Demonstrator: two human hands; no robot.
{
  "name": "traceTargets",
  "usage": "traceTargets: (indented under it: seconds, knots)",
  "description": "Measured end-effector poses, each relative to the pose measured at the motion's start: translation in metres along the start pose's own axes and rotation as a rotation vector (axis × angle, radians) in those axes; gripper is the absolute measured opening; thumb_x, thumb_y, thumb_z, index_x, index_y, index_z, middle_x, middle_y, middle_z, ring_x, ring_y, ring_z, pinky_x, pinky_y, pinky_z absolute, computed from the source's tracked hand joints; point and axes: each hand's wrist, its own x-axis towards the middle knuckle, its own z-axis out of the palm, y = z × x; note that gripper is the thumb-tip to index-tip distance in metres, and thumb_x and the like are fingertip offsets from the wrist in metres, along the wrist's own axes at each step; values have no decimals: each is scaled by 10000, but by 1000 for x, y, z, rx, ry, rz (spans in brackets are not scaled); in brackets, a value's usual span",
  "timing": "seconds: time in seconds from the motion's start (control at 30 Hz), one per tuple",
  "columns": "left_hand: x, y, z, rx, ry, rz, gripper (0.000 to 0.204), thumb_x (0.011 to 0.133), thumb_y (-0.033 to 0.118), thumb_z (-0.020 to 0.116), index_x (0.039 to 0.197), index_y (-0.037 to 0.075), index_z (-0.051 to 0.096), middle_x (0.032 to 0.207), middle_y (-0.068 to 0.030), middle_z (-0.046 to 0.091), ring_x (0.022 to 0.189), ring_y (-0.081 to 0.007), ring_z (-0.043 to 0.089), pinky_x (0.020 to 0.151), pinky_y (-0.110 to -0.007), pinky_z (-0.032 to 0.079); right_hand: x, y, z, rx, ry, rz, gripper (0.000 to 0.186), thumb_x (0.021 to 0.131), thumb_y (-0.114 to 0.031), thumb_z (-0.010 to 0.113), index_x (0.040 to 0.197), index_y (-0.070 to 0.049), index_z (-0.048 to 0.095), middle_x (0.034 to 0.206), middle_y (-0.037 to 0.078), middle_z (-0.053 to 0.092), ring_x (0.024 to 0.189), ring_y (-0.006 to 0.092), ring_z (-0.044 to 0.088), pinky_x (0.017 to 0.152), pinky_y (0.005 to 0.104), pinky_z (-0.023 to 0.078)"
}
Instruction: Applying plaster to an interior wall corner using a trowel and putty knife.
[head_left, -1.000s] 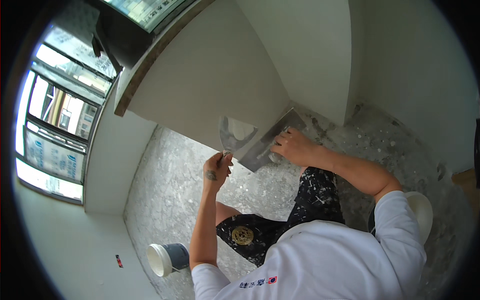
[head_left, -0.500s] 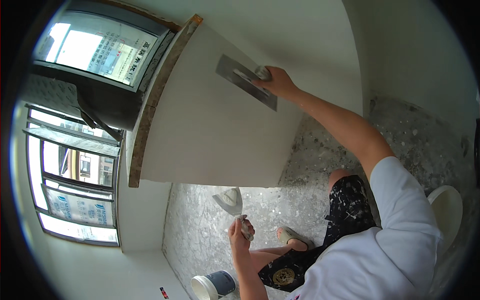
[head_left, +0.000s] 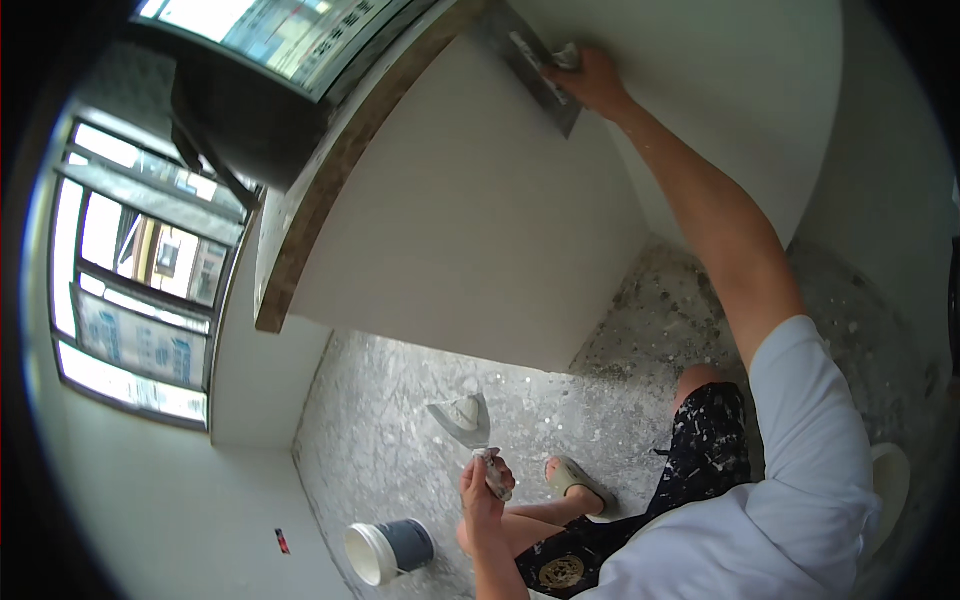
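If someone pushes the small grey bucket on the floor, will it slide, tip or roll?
The bucket already lies on its side, so it would probably roll rather than tip. Its open mouth looks white inside; whether it is full is unclear. The speckled floor looks rough, so sliding seems unlikely.

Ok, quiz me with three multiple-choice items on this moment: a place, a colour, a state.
1. Where is the trowel?
A. against the white wall, up high
B. on the floor
C. in the bucket

2. What colour is the inside of the bucket?
A. red
B. white
C. black

3. How is the putty knife carried?
A. lying on the floor
B. stuck in the bucket
C. gripped in the left hand

A: the right hand presses it near the sill. B: its inside shows white. C: its blade points up above the fingers.
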Motion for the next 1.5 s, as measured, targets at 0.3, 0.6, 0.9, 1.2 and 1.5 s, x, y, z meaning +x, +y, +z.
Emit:
traceTargets:
  seconds: [0.3, 0.6, 0.9, 1.2, 1.5]
  knots:
    - [-14, 4, -15, -67, 10, 95, 319, 989, 275, 518, 1093, -16, 599, 811, -74, 626, 606, -177, 569, 530, -298, 443, -119, -126, 88, -19, -105, 36, 327, 784, -352, 740, 877, -50, 656, 730, 127, 655, 669, 275, 635, 619, 388, 493]
    - [-32, 5, -25, -103, 9, 153, 337, 986, 337, 511, 1123, 33, 564, 857, -49, 615, 683, -160, 548, 563, -294, 428, -230, -256, 149, 85, -326, 101, 257, 709, -246, 730, 865, -75, 617, 864, 142, 644, 815, 341, 644, 684, 447, 514]
    - [-56, 29, -47, -204, -17, 371, 368, 994, 311, 492, 1136, -17, 579, 800, -75, 598, 609, -158, 535, 504, -277, 407, -250, -284, 134, 672, -689, 64, 248, 749, -196, 786, 862, -44, 626, 802, 77, 655, 723, 230, 641, 638, 369, 502]
    - [-1, 27, 5, 12, -459, 190, 426, 975, 342, 525, 1132, -47, 597, 722, -94, 599, 515, -162, 519, 448, -279, 385, -227, -226, 27, 831, -1388, 244, 222, 755, -191, 804, 834, -58, 645, 722, 4, 615, 669, 103, 557, 591, 276, 450]
    - [8, 31, 4, -261, -302, 207, 391, 999, 298, 483, 1194, -34, 546, 805, -72, 617, 566, -155, 537, 480, -277, 410, -120, -284, 69, -195, -704, -742, 236, 690, -140, 773, 809, -53, 588, 797, 105, 653, 729, 322, 617, 667, 393, 507]
